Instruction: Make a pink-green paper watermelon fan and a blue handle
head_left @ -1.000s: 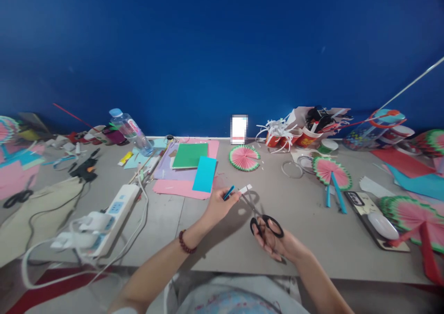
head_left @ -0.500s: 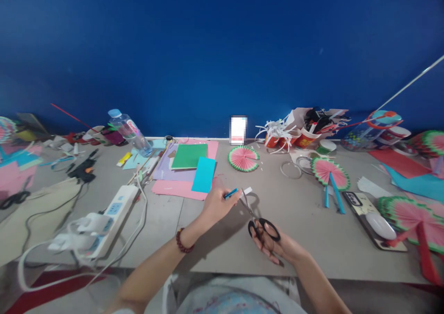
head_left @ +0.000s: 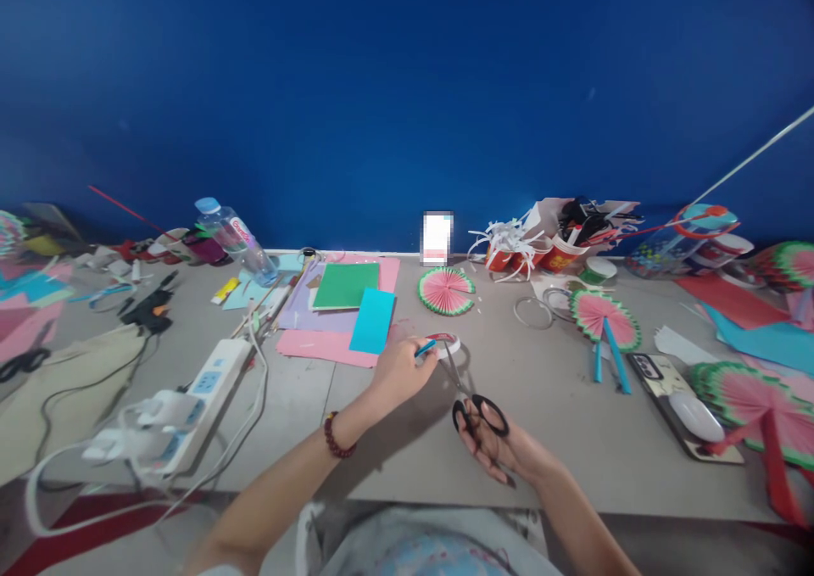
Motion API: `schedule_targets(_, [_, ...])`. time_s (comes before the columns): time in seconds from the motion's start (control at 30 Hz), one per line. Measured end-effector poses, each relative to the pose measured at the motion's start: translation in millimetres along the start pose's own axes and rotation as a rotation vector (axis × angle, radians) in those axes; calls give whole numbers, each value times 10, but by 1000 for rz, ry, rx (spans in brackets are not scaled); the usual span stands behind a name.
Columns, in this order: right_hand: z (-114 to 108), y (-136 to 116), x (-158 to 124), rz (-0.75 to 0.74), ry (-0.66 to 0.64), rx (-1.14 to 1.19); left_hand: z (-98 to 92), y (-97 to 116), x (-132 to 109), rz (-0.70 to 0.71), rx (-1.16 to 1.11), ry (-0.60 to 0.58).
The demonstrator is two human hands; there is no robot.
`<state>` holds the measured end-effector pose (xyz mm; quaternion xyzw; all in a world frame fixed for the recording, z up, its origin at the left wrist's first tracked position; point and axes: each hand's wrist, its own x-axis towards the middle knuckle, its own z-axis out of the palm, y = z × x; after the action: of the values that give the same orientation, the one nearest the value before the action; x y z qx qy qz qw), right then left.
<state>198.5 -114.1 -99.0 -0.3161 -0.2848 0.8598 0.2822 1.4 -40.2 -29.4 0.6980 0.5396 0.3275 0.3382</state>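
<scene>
My left hand [head_left: 402, 374] is closed around a small narrow strip of blue paper [head_left: 426, 348], whose end sticks out past the fingers. A white tape roll [head_left: 453, 352] with red print inside its ring shows right by those fingertips; whether the fingers hold it too is hard to tell. My right hand [head_left: 493, 440], palm turned up, has its fingers in the black handles of a pair of scissors [head_left: 459, 383]. The scissors' blades point away from me, their tips reaching the tape beside my left fingertips.
Blue paper [head_left: 372, 321] and a green sheet [head_left: 347, 286] lie on pink sheets [head_left: 318, 349] at left. Ahead is a watermelon-patterned paper fan [head_left: 445, 291]. A power strip [head_left: 209, 398] is left, a phone [head_left: 658, 381] with a mouse [head_left: 696, 415] right. Cups [head_left: 563, 254] stand behind.
The tape roll has turned so its ring with red print shows beside my left fingers. The scissors and my right hand have shifted slightly left.
</scene>
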Motion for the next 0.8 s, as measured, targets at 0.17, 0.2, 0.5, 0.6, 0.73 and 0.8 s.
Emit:
schedule_targets(0.17, [31,-18,0,-12,4,-10,75,-66,23,37,-72,-27])
schedule_targets(0.2, [44,-24,-4,-19,12,-16,91,-86,26,37,-107,-31])
schedule_targets(0.5, [84,-4,8,-75,71,-68,158,-127,26,-165,-503,-34])
schedule_targets(0.6, [81,21,25,-111,106,-93,134,-89,23,-223,-552,-26])
schedule_targets(0.73, [78,33,35,-120,119,-103,129,-88,21,-235,-575,2])
schedule_targets(0.8, [81,26,36,-119,111,-94,142,-106,19,-235,-584,20])
